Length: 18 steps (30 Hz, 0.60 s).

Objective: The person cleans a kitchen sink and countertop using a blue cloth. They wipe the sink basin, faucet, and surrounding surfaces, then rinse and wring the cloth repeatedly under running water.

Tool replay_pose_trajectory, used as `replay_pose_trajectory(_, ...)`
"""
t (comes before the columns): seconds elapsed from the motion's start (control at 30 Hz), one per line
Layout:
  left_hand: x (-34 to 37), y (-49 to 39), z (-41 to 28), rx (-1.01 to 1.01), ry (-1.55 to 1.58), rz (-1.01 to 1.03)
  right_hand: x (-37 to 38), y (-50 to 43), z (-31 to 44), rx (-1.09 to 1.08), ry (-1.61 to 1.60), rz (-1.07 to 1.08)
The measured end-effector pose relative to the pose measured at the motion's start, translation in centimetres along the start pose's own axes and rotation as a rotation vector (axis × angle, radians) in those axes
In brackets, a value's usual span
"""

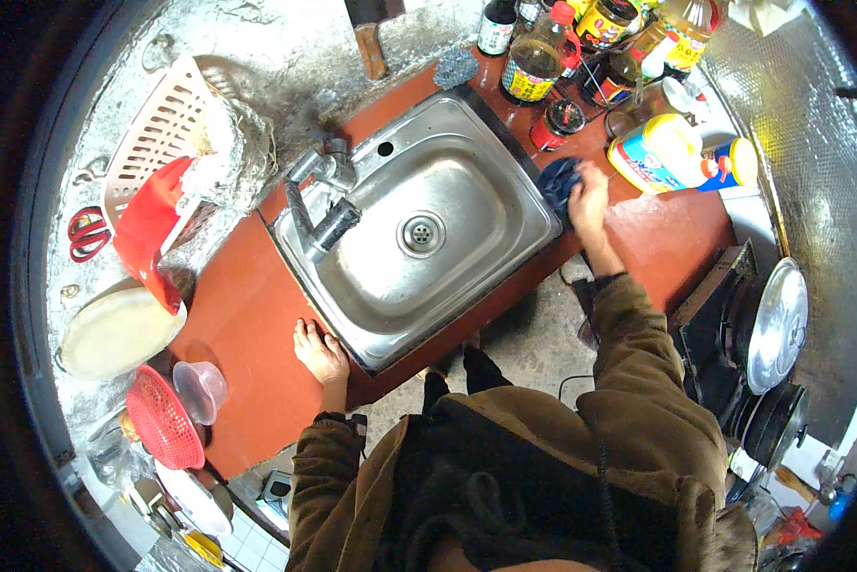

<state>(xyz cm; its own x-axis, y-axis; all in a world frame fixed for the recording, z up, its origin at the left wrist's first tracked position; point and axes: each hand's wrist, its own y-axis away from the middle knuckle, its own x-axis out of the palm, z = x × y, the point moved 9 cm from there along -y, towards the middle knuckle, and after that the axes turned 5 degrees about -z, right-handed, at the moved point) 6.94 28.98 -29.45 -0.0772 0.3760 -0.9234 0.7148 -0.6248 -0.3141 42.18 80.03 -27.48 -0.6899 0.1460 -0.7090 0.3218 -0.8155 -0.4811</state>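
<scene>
My right hand (590,196) grips a dark blue cloth (559,184) and presses it on the red countertop (675,243), just beyond the sink's right rim. My left hand (320,351) rests flat with fingers spread on the counter, beside the near left corner of the sink. Between the two hands lies the stainless steel sink (464,193), with a round drain strainer (422,234) in its floor and nothing standing in the basin. A grey faucet (321,229) reaches over the sink's left side.
Sauce bottles (532,61) crowd the far right corner, near a red-labelled jar (557,125) and a yellow-and-blue detergent bottle (657,154). A steel wool pad (456,68) lies behind the sink. At left are a round wooden board (122,334), a red colander (164,418) and a plastic bowl (201,391). Pot lids (776,325) stand right.
</scene>
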Motion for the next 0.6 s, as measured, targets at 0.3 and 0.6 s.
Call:
replay_pose_trajectory(0.3, -0.3, 0.0, -0.4, 0.027, 0.02, -0.031, 3.1, 2.7, 4.3, -0.097, 0.217, 0.078)
replay_pose_trajectory(0.6, 0.0, -0.7, -0.2, 0.033, 0.012, -0.017, 10.0, -4.9, 8.6, -0.103, 0.014, -0.003)
